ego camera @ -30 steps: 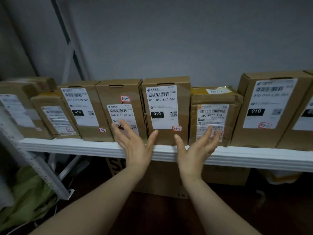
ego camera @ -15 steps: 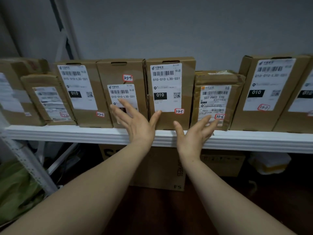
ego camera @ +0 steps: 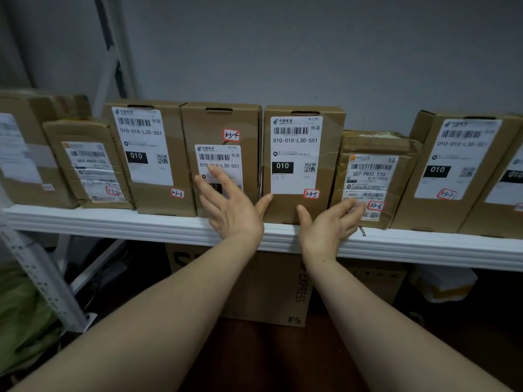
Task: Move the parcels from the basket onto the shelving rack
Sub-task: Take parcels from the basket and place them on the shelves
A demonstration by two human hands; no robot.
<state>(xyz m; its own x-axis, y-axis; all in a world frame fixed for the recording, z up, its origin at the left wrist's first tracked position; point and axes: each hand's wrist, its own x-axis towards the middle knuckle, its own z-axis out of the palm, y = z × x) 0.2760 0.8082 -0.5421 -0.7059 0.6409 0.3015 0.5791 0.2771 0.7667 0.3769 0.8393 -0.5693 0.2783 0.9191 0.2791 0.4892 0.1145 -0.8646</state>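
Nearest the camera, 2 bare forearms are reaching up and forward, and both hands are spreading flat rather than gripping. The left hand is lying with fingers splayed against the front of the parcel marked 3-3-4, its thumb touching the edge of the parcel marked 3-3-5. The right hand is open too, fingertips resting on the squat parcel marked 3-3-6, holding nothing. Flat palms suit pushing, so the hands are probably squaring the row and seating 3-3-5 back from the lip of the white shelf.

The parcels are standing upright, labels outward and numbered in order, likely so they can be read at a glance. The basket is not in view.

Compared with 1 second earlier, the hands are sitting higher on the box faces and the camera is standing closer; the row itself looks unchanged.
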